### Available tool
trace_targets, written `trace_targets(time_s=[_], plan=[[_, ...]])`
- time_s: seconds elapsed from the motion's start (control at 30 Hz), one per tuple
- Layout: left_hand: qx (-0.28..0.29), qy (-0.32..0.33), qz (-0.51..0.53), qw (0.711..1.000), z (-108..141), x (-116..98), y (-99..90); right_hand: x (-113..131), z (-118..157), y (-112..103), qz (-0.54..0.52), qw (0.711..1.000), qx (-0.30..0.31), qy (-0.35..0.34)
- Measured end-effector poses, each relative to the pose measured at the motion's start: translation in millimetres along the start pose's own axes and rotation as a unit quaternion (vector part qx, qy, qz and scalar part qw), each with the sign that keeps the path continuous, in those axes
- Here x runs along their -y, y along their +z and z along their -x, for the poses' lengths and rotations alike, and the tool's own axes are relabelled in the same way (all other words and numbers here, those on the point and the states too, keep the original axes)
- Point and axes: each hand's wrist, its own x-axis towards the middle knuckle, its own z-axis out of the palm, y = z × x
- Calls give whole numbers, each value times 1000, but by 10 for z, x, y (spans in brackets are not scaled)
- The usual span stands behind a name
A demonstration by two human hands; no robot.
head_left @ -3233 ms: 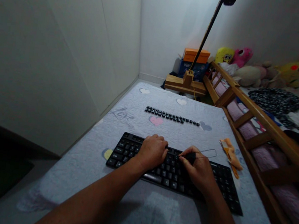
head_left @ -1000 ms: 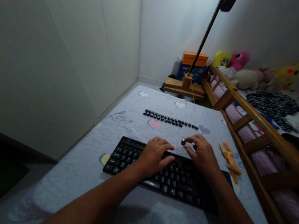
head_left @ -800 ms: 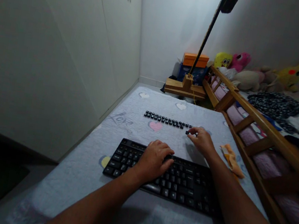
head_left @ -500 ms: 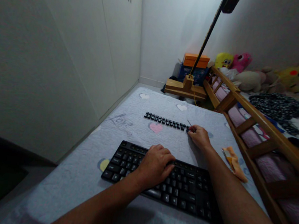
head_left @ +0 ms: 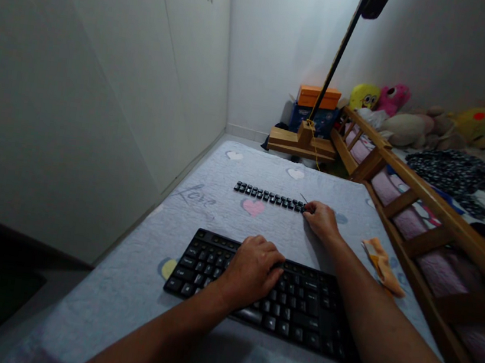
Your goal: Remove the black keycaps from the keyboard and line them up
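My left hand (head_left: pixel 253 269) lies palm down on a black keyboard (head_left: pixel 311 302), its fingers slightly bent over the upper keys and its thumb apart. Farther out, my right hand (head_left: pixel 320 218) is closed in a pinch at the right end of two rows of loose black keycaps (head_left: pixel 267 197). A dark keycap (head_left: pixel 304 209) shows at its fingertips. Sticking out past the same fingers is a thin metal tool (head_left: pixel 303 198); its kind is hidden by the hand. The right forearm covers part of the keyboard's right side.
An orange cloth item (head_left: pixel 385 269) lies on the patterned bedspread (head_left: pixel 187 329), right of my forearm. A wooden bed rail (head_left: pixel 424 193) runs along the right, with plush toys behind it. A stand with a wooden base (head_left: pixel 303 143) is beyond the far edge. White wardrobe doors (head_left: pixel 149 74) border the left.
My right hand has moved slightly left, bringing the keycap at its fingertips against the end of the rows. The left hand stays on the keyboard.
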Motion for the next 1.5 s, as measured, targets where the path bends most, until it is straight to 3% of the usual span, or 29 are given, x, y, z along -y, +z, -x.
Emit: trace_targets(time_s=[0.93,1.2,1.3,1.4,1.5], plan=[[5,-1,-5,1000,3,13,7,51,45,-67,-37,999,-8,-1],[9,-1,-18,1000,1,27,7,216,266,-458,-109,991,-73,-9],[14,-1,-22,1000,4,27,13,297,483,-666,-169,982,-87,0],[15,-2,-24,1000,7,30,28,363,774,-844,-325,941,-88,-23],[16,-3,-23,1000,7,37,38,400,1105,-960,-332,937,-98,-43]])
